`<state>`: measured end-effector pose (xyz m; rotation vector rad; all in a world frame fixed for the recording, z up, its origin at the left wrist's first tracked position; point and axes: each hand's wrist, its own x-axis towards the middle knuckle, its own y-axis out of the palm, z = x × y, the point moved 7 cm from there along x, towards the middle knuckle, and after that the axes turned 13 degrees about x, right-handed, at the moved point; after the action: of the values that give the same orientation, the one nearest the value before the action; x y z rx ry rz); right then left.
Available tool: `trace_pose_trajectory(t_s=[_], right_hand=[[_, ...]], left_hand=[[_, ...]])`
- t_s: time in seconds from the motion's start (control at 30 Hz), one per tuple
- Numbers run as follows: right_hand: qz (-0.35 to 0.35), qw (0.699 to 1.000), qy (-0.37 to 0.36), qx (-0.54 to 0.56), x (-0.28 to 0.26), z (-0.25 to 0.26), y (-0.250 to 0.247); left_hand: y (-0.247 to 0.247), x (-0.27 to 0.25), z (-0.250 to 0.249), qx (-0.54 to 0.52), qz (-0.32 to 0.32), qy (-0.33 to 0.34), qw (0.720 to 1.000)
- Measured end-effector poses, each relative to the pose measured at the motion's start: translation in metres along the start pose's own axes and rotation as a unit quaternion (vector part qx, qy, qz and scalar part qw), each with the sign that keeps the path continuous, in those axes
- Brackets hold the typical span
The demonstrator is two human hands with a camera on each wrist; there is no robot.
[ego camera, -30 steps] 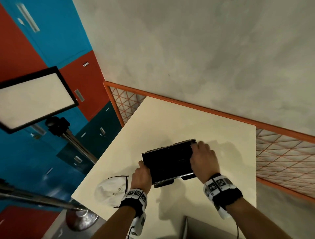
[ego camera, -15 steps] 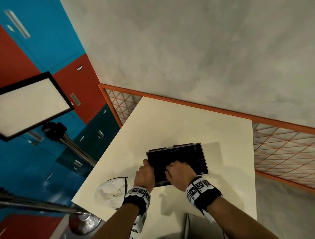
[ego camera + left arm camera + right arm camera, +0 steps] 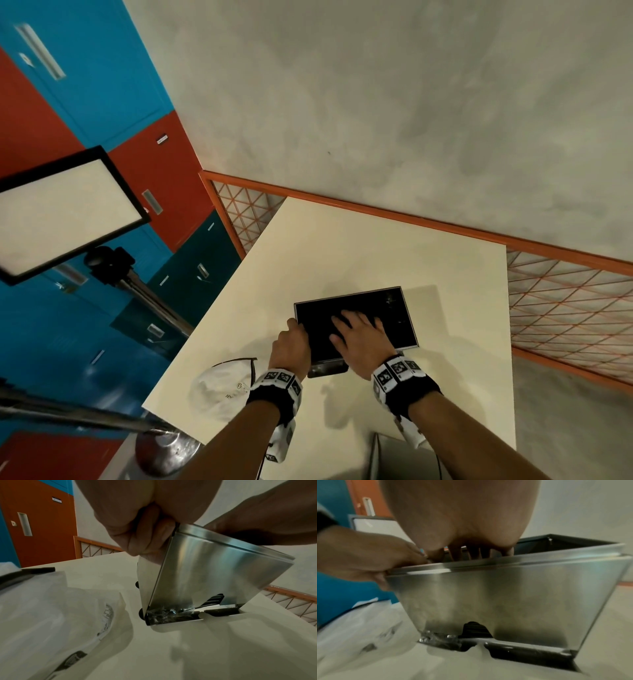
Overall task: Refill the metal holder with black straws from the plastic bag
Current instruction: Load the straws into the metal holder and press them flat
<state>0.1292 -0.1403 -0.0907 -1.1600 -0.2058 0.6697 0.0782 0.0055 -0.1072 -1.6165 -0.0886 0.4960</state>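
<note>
The metal holder point(image 3: 400, 308) stands on the cream table point(image 3: 342, 246), its open top dark inside. My left hand point(image 3: 291, 342) grips the holder's left rim, with fingers curled round the edge point(image 3: 142, 534). Inside the opening my right hand point(image 3: 359, 332) lies flat with fingers spread; the right wrist view shows its fingertips point(image 3: 476, 553) dipping below the rim. Black straws point(image 3: 214, 599) show in the cut-out at the holder's base point(image 3: 474, 628). The white plastic bag point(image 3: 222, 390) lies crumpled left of the holder, beside my left wrist point(image 3: 51, 608).
A light panel point(image 3: 61, 212) on a stand leans in at the left, its round base point(image 3: 164, 448) by the table's near corner. A grey box point(image 3: 404, 459) sits at the near edge. An orange mesh railing point(image 3: 565, 308) runs behind and right of the table.
My right hand left the holder's far right edge, came over the opening and now lies spread flat inside it. The left hand kept its grip on the left rim.
</note>
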Motion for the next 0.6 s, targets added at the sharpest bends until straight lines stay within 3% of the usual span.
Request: trace_pose_trajectory(t_s=[0.1,0.17,0.23,0.43,0.6], right_hand=[[-0.110,0.982,0.126,0.088,0.004,-0.035,-0.030],[-0.109,0.948,0.219,0.205,0.006,-0.058,-0.037],[-0.083,0.921,0.264,0.276,0.012,-0.068,-0.034],[-0.079,0.879,0.312,0.353,0.023,-0.081,-0.031],[-0.085,0.882,0.298,0.354,0.021,-0.082,-0.035]], left_hand=[[-0.002,-0.003,-0.001,0.002,-0.004,0.009,1.000],[-0.001,-0.005,-0.001,0.002,-0.007,0.012,1.000],[0.000,-0.007,-0.001,0.004,-0.008,0.012,1.000],[0.001,-0.013,-0.001,-0.022,-0.014,0.009,1.000],[0.010,-0.008,0.006,-0.087,-0.027,-0.023,0.996]])
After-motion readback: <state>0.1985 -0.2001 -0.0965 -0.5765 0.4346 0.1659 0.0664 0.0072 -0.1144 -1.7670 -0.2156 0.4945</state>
